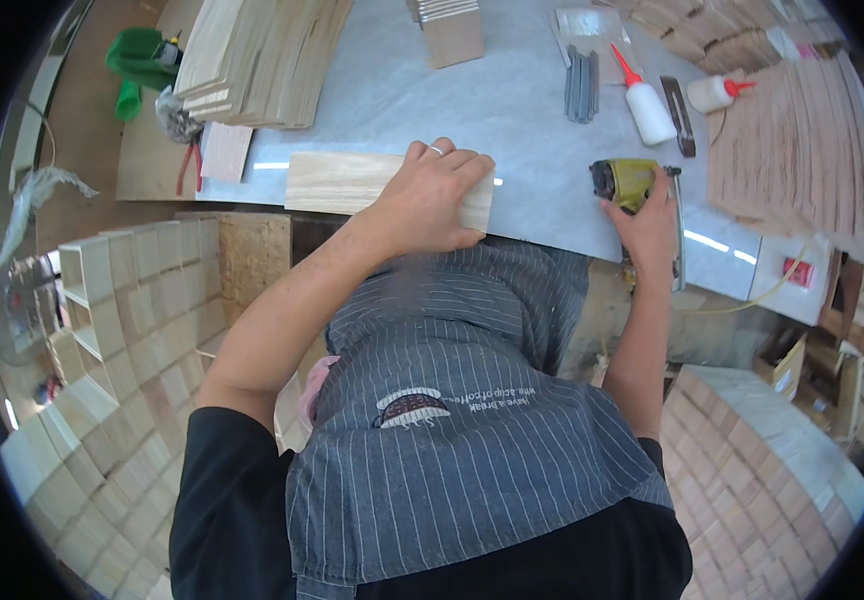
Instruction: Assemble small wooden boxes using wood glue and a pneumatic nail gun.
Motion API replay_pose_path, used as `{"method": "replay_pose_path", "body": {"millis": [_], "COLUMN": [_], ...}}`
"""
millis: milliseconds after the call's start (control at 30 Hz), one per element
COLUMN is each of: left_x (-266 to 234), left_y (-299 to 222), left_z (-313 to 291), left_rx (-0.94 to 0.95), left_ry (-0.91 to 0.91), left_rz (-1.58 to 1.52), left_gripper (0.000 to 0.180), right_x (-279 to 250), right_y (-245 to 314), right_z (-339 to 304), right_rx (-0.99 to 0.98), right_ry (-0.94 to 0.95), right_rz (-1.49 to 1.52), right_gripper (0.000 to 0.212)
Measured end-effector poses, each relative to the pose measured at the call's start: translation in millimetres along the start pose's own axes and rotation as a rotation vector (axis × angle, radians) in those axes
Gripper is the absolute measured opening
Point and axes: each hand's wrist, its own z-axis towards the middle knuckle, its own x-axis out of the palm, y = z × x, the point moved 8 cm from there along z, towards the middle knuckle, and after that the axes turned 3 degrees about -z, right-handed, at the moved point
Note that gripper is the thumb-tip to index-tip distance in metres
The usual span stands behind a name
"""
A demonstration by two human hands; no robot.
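A pale rectangular wooden board [337,180] lies along the near edge of the table. My left hand [432,200] spans its right part, fingers over the far side and thumb at the near side, gripping it. To the right, my right hand [649,225] is closed round a yellow-green nail gun [630,180] that rests on the table's near edge. Part of the tool's body is hidden by that hand. Beyond the nail gun are a white glue bottle [649,112] with a red nozzle and several grey nail strips [582,85].
Stacked wooden boards stand at the table's far left [262,60] and right [792,150]. A second glue bottle [709,93] lies by a dark flat tool [678,115]. Red-handled pliers [190,168] are at the left. Wooden boxes [132,300] pile up on the left floor side.
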Motion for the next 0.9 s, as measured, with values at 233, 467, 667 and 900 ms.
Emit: {"method": "replay_pose_path", "body": {"millis": [233, 467, 667, 900], "left_x": [1, 7, 4, 5], "left_y": [1, 2, 5, 2], "left_z": [3, 3, 3, 5], "left_rx": [-0.015, 0.002, 0.008, 0.024], "left_ry": [0.025, 0.048, 0.034, 0.029], "left_rz": [0.036, 0.073, 0.075, 0.061], "left_gripper": [0.073, 0.069, 0.072, 0.066], "right_x": [23, -42, -101, -108], "right_y": [-18, 3, 102, 146], "right_z": [0, -3, -33, -37], "right_rx": [0.175, 0.072, -0.219, -0.388], "right_ry": [0.151, 0.102, 0.296, 0.374], "right_rz": [0.012, 0.158, 0.369, 0.231], "right_gripper": [0.108, 0.058, 0.038, 0.038]}}
